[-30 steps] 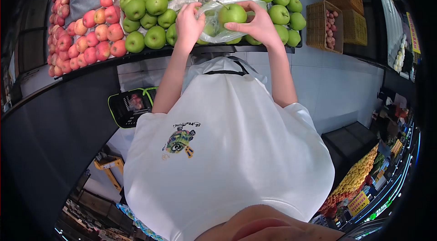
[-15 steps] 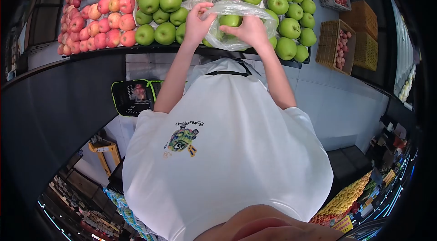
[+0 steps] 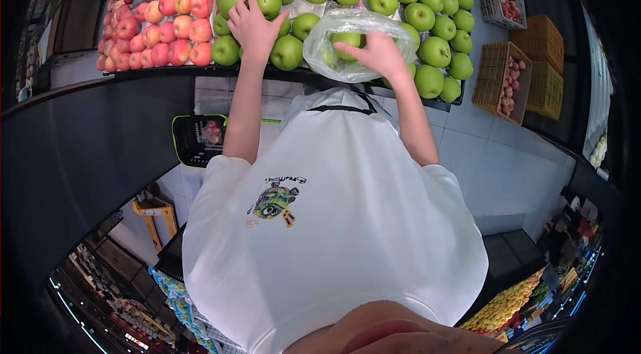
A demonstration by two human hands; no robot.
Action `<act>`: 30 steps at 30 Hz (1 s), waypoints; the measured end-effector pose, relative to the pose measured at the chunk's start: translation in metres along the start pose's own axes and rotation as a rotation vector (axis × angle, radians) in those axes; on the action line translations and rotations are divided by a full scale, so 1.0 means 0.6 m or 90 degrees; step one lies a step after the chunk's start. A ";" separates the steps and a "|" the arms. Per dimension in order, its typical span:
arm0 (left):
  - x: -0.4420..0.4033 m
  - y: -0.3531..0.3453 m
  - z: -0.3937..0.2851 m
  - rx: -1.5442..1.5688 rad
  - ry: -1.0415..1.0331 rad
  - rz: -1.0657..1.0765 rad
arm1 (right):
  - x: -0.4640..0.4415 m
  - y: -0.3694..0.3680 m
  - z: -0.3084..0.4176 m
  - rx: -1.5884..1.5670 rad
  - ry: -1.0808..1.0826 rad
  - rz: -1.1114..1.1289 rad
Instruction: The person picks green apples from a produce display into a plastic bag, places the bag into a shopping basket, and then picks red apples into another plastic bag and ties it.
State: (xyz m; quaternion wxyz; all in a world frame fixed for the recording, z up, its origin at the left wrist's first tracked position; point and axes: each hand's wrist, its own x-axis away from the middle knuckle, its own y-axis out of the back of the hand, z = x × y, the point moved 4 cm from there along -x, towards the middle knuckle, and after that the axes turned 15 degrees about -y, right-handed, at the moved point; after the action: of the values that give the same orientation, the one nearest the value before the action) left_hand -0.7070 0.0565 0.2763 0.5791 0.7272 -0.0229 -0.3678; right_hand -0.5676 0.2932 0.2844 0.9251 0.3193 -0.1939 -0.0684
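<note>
My left hand [image 3: 254, 31] rests among the green apples with its fingers spread, close to one green apple [image 3: 268, 4] lying between the fingertips and thumb. My right hand [image 3: 378, 55] grips the rim of a clear plastic bag [image 3: 357, 18], its thumb reaching over the opening. Inside the bag, a green apple [image 3: 346, 41] shows partly; the bag's lower contents are blurred by the film. The bag lies on the front edge of the display, over other green apples.
Red apples [image 3: 180, 27] fill the display's left side. More green apples [image 3: 434, 51] are heaped right of the bag. Crates of fruit [image 3: 489, 80] stand on the floor to the right. A black basket with green trim [image 3: 183, 147] sits below left, a bagged item inside.
My left hand has let go of the bag and moved left onto the green apples, its fingers now spread. My right hand still holds the bag. The view has shifted slightly.
</note>
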 end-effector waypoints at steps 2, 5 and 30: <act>-0.002 -0.019 0.008 -0.048 0.028 0.071 | 0.005 -0.005 -0.004 0.002 0.030 -0.005; -0.005 -0.023 0.007 -0.070 0.045 0.070 | 0.009 -0.014 -0.008 0.013 0.091 -0.056; 0.059 0.143 -0.230 1.590 0.355 0.062 | 0.150 0.040 0.045 -0.214 0.151 -0.016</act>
State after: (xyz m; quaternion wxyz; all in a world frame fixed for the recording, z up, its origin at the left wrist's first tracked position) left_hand -0.5702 0.1257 0.3401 -0.4958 0.8250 -0.2560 0.0893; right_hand -0.4959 0.2743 0.3468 0.9807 0.1690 -0.0655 -0.0730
